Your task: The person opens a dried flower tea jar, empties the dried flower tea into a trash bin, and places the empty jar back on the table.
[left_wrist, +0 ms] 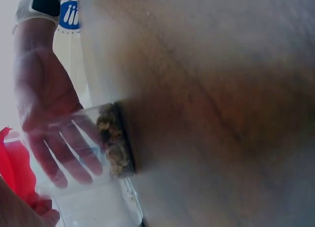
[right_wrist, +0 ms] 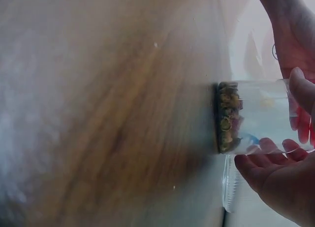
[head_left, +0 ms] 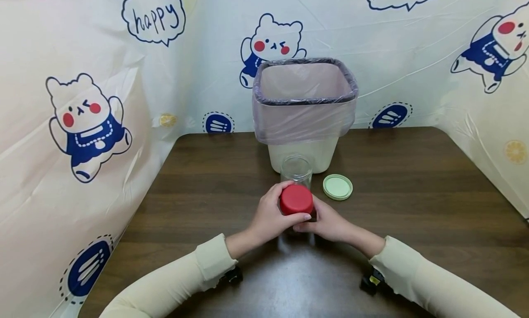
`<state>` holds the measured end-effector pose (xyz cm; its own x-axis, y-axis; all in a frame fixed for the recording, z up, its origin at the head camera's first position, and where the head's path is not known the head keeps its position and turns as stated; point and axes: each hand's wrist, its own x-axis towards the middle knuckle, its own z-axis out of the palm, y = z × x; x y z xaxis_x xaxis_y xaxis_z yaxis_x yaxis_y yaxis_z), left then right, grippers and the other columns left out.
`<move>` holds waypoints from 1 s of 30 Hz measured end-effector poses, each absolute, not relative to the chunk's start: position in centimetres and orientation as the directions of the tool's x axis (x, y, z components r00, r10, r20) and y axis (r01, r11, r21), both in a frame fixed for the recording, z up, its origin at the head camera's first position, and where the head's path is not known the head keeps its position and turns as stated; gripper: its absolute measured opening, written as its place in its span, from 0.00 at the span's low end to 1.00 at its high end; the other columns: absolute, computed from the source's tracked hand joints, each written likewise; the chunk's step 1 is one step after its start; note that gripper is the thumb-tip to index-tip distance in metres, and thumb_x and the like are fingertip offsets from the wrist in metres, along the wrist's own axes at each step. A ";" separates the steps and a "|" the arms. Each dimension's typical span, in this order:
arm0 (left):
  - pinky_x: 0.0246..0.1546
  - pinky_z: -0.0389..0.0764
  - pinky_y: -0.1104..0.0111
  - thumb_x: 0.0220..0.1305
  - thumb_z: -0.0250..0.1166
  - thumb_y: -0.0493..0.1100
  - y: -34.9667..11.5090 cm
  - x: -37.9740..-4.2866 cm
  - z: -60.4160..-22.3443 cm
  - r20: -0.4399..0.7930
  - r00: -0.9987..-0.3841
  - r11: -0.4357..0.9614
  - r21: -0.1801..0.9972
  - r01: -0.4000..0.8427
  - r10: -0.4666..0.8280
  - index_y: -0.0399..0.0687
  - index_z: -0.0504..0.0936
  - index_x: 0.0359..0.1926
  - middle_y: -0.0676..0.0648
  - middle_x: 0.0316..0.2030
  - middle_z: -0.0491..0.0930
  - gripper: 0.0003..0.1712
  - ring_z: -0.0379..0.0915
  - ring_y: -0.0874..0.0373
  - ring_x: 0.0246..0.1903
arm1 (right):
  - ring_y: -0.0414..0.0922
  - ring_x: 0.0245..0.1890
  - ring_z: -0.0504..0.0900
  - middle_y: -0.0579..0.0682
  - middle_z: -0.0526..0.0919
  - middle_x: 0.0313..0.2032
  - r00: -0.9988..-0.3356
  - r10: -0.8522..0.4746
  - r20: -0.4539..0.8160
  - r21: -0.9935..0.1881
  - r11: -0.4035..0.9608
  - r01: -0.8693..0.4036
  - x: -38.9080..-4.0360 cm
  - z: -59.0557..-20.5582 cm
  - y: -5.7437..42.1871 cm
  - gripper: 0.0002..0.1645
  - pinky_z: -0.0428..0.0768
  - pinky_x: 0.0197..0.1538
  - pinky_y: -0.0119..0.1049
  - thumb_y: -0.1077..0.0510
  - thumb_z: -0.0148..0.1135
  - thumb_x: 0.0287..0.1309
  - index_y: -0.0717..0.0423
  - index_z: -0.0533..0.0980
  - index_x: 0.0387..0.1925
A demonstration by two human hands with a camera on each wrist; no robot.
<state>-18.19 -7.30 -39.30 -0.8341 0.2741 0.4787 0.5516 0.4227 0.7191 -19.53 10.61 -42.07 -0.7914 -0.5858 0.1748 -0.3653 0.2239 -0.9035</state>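
A clear jar (right_wrist: 261, 116) stands upright on the table, with a layer of dried, brownish-yellow pieces (right_wrist: 230, 118) at its bottom. On its top sits a red lid (head_left: 296, 199). My left hand (head_left: 268, 217) grips that lid, fingers and thumb curled around its side. Lower down, my right hand (head_left: 332, 222) holds the clear body of the jar, its fingers wrapped along the wall. In the left wrist view the right-hand fingers (left_wrist: 69, 153) show through the jar. From the head view the lid and hands hide most of the jar.
Just behind the hands is a second clear jar (head_left: 296, 169), uncovered. To its right lies a pale green lid (head_left: 337, 187). A white bin (head_left: 303, 155) with a purple-tinted liner (head_left: 306, 118) stands at the table's back edge, before a printed curtain (head_left: 198, 70).
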 end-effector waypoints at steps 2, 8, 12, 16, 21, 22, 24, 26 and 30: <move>0.41 0.72 0.68 0.37 0.73 0.51 -7.5 -18.2 -38.9 0.488 -0.815 0.384 0.720 0.578 0.313 0.47 0.67 0.55 0.53 0.45 0.72 0.41 0.69 0.63 0.43 | 0.41 0.47 0.72 0.43 0.72 0.49 -0.780 -0.601 0.173 -0.907 0.211 -0.364 -19.7 -42.1 10.7 0.40 0.70 0.50 0.38 0.52 0.70 0.41 0.47 0.61 0.56; 0.44 0.71 0.65 0.36 0.74 0.39 -8.5 -17.7 -36.6 0.492 -0.750 0.268 0.725 0.634 0.441 0.39 0.69 0.52 0.44 0.47 0.72 0.38 0.69 0.55 0.45 | 0.42 0.46 0.73 0.44 0.73 0.47 -0.726 -0.667 0.169 -0.915 0.167 -0.367 -20.2 -42.1 11.0 0.39 0.69 0.51 0.38 0.56 0.70 0.40 0.50 0.62 0.55; 0.45 0.70 0.67 0.35 0.74 0.37 -9.2 -18.2 -36.0 0.475 -0.712 0.242 0.716 0.654 0.517 0.37 0.70 0.51 0.43 0.46 0.73 0.37 0.69 0.54 0.45 | 0.44 0.44 0.74 0.46 0.75 0.44 -0.685 -0.711 0.160 -0.926 0.133 -0.354 -20.5 -41.9 11.2 0.37 0.69 0.50 0.38 0.59 0.70 0.40 0.52 0.63 0.54; 0.45 0.70 0.68 0.35 0.75 0.37 -9.4 -18.8 -35.9 0.462 -0.688 0.216 0.721 0.659 0.560 0.37 0.72 0.50 0.45 0.44 0.74 0.36 0.69 0.55 0.44 | 0.45 0.43 0.75 0.47 0.75 0.44 -0.664 -0.732 0.155 -0.930 0.118 -0.347 -20.8 -41.8 11.3 0.36 0.70 0.49 0.39 0.62 0.69 0.40 0.53 0.64 0.53; 0.44 0.70 0.68 0.35 0.74 0.38 -9.3 -19.0 -36.1 0.457 -0.692 0.218 0.724 0.654 0.559 0.38 0.72 0.50 0.45 0.44 0.74 0.35 0.69 0.56 0.44 | 0.44 0.44 0.74 0.46 0.75 0.45 -0.676 -0.724 0.141 -0.933 0.131 -0.334 -20.8 -41.9 11.4 0.37 0.70 0.50 0.39 0.62 0.70 0.40 0.51 0.63 0.53; 0.44 0.70 0.68 0.36 0.74 0.38 -9.3 -19.0 -36.1 0.457 -0.696 0.221 0.725 0.653 0.555 0.37 0.72 0.50 0.44 0.44 0.74 0.35 0.69 0.56 0.44 | 0.44 0.44 0.74 0.45 0.75 0.45 -0.682 -0.718 0.140 -0.932 0.136 -0.335 -20.8 -41.9 11.4 0.37 0.70 0.50 0.38 0.61 0.70 0.40 0.51 0.63 0.54; 0.45 0.70 0.68 0.36 0.74 0.38 -9.2 -18.9 -36.2 0.457 -0.704 0.225 0.728 0.647 0.544 0.38 0.72 0.50 0.44 0.45 0.74 0.35 0.69 0.55 0.45 | 0.43 0.44 0.74 0.45 0.75 0.45 -0.690 -0.710 0.144 -0.931 0.140 -0.338 -20.7 -42.0 11.5 0.37 0.70 0.50 0.38 0.59 0.70 0.40 0.51 0.63 0.54; 0.45 0.70 0.68 0.36 0.74 0.38 -9.1 -18.7 -36.2 0.458 -0.716 0.234 0.731 0.641 0.527 0.38 0.72 0.50 0.45 0.45 0.73 0.35 0.69 0.55 0.45 | 0.43 0.45 0.74 0.45 0.74 0.45 -0.696 -0.701 0.154 -0.929 0.137 -0.343 -20.6 -42.0 11.4 0.38 0.69 0.50 0.38 0.58 0.70 0.40 0.51 0.63 0.54; 0.46 0.70 0.68 0.36 0.74 0.38 -8.7 -18.1 -36.2 0.460 -0.745 0.265 0.735 0.625 0.483 0.37 0.72 0.50 0.44 0.46 0.73 0.35 0.69 0.55 0.45 | 0.44 0.45 0.73 0.46 0.74 0.46 -0.712 -0.679 0.180 -0.925 0.128 -0.357 -20.3 -42.1 11.4 0.39 0.69 0.51 0.37 0.58 0.70 0.40 0.52 0.62 0.55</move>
